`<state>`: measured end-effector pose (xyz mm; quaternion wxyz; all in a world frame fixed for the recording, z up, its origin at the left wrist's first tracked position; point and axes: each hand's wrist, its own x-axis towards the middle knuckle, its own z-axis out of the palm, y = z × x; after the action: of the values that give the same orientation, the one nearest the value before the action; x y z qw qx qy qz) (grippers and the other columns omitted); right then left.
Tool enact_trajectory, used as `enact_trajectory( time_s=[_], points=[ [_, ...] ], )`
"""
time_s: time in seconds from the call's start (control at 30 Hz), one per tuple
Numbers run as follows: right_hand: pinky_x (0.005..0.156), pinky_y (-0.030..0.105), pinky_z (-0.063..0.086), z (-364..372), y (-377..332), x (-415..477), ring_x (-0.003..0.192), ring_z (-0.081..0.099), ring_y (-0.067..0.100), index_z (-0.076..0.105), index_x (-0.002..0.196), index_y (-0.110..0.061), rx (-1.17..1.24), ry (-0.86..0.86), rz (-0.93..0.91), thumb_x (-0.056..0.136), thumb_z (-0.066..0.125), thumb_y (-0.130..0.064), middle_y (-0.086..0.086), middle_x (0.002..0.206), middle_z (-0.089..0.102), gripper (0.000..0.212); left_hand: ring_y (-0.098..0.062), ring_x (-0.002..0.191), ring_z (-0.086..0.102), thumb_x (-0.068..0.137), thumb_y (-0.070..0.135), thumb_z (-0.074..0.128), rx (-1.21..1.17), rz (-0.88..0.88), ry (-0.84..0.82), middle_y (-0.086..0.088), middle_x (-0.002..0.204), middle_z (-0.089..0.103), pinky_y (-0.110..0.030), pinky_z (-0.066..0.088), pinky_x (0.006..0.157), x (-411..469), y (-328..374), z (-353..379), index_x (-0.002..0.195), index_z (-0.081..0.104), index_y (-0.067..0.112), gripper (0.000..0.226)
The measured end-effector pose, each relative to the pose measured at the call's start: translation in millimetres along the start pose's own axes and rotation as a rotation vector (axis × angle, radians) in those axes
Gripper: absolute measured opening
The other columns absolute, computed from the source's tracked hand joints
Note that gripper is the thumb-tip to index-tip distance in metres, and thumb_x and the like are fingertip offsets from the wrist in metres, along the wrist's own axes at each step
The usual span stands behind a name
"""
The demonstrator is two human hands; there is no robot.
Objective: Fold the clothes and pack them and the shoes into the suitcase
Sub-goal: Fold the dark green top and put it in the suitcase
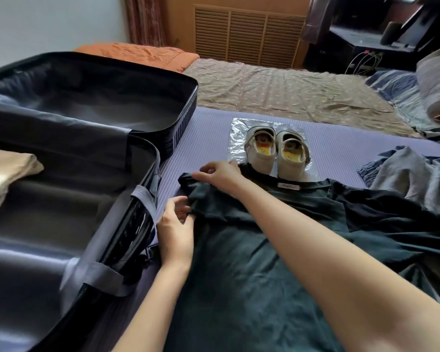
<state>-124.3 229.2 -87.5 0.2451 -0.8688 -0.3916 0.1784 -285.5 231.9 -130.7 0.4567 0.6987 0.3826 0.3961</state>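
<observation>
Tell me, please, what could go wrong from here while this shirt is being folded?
The shoes rest against the collar of the shirt, so they might soil it or get dragged along. The left hand and right hand pinch only one sleeve; the other side lies rumpled beside the grey clothes, so the fold may come out creased.

Purple mat [206,138] with open suitcase [87,102], green shirt [239,275], plastic sheet [239,125], grey clothes [404,179]

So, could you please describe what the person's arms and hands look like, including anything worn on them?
The left hand and right hand are ungloved, with no rings, watch or bracelet visible. Both arms are bare as far as the frame's edge, with no sleeves showing.
</observation>
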Motion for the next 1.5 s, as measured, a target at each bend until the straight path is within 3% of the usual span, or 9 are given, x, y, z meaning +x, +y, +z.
enact_trajectory(
  time_s=[0.27, 0.5, 0.63, 0.73, 0.87, 1.0, 1.1, 1.27, 1.5],
  points=[
    [0.100, 0.034, 0.027, 9, -29, 39, 0.109, 0.056, 0.022, 0.069, 0.102, -0.022, 0.114, 0.289, 0.048, 0.087, 0.062, -0.043, 0.001, 0.108, 0.069, 0.027, 0.006, 0.078, 0.055, 0.081, -0.012, 0.053, -0.026, 0.042, 0.095, 0.007, 0.089, 0.058, -0.004, 0.038, 0.071, 4, -2, -1, 0.098, 0.060, 0.012, 0.030],
    [0.101, 0.036, 0.023, 32, -15, 25, 0.123, 0.034, 0.026, 0.061, 0.115, -0.021, -0.027, 0.272, -0.010, 0.089, 0.060, -0.043, 0.004, 0.120, 0.056, 0.035, -0.010, 0.099, 0.049, 0.068, -0.027, 0.032, 0.163, 0.079, 0.114, -0.004, 0.111, 0.049, 0.007, 0.023, 0.084, 9, -3, 3, 0.111, 0.064, 0.007, 0.063],
    [0.095, 0.031, 0.023, 17, 13, -19, 0.118, 0.040, 0.024, 0.063, 0.117, -0.019, 0.047, 0.372, -0.110, 0.094, 0.054, -0.033, 0.003, 0.118, 0.058, 0.028, -0.020, 0.134, 0.028, 0.068, -0.023, 0.035, 0.370, 0.205, -0.046, -0.009, 0.133, 0.051, -0.014, 0.014, 0.109, 6, -7, 3, 0.117, 0.066, 0.014, 0.068],
    [0.100, 0.027, 0.022, 6, 45, -65, 0.125, 0.040, 0.018, 0.056, 0.129, -0.021, -0.031, 0.293, -0.210, 0.097, 0.049, -0.034, -0.003, 0.133, 0.054, 0.036, -0.020, 0.145, 0.009, 0.074, -0.016, 0.039, 0.509, 0.196, -0.186, -0.006, 0.148, 0.038, -0.028, 0.005, 0.114, 11, -12, -1, 0.124, 0.062, 0.020, 0.066],
    [0.117, 0.029, 0.001, 2, 91, -108, 0.146, 0.003, 0.009, 0.018, 0.151, -0.029, -0.315, 0.004, -0.155, 0.098, 0.030, -0.051, -0.008, 0.159, 0.007, 0.059, -0.022, 0.145, 0.007, 0.076, -0.017, 0.038, 0.586, 0.188, -0.192, -0.007, 0.151, 0.032, -0.026, 0.000, 0.112, 20, -11, -3, 0.130, 0.057, 0.020, 0.068],
    [0.115, 0.027, -0.012, 2, 115, -113, 0.143, -0.016, 0.004, -0.002, 0.150, -0.033, -0.380, -0.144, -0.131, 0.087, 0.011, -0.065, -0.009, 0.159, -0.010, 0.072, -0.023, 0.146, 0.004, 0.076, -0.018, 0.037, 0.582, 0.114, -0.195, -0.012, 0.151, 0.032, -0.031, 0.002, 0.114, 21, -5, 0, 0.131, 0.056, 0.019, 0.068],
    [0.115, 0.026, -0.012, -6, 118, -111, 0.142, -0.016, 0.001, 0.003, 0.150, -0.034, -0.236, -0.181, -0.154, 0.095, 0.019, -0.056, -0.013, 0.157, -0.008, 0.061, -0.022, 0.146, -0.002, 0.080, -0.006, 0.038, 0.518, 0.083, -0.212, -0.015, 0.154, 0.024, -0.033, 0.001, 0.117, 20, 6, -1, 0.132, 0.054, 0.016, 0.059],
    [0.118, 0.032, -0.009, -29, 138, -119, 0.141, -0.019, 0.003, 0.003, 0.149, -0.037, -0.234, -0.068, -0.135, 0.078, 0.004, -0.076, -0.016, 0.155, -0.010, 0.081, -0.021, 0.145, 0.010, 0.094, 0.009, 0.042, 0.488, 0.410, -0.288, -0.010, 0.151, 0.031, -0.035, 0.005, 0.117, 17, 32, 28, 0.136, 0.048, 0.011, 0.043],
    [0.119, 0.035, -0.008, -39, 185, -121, 0.145, -0.018, 0.016, -0.004, 0.151, -0.034, -0.458, 0.021, 0.186, 0.082, 0.011, -0.075, -0.002, 0.159, -0.013, 0.081, -0.024, 0.145, -0.009, 0.093, 0.062, 0.020, 1.039, 0.283, -0.582, -0.005, 0.159, -0.008, -0.037, -0.002, 0.117, 33, -12, 59, 0.150, -0.001, 0.032, 0.068]
  ],
)
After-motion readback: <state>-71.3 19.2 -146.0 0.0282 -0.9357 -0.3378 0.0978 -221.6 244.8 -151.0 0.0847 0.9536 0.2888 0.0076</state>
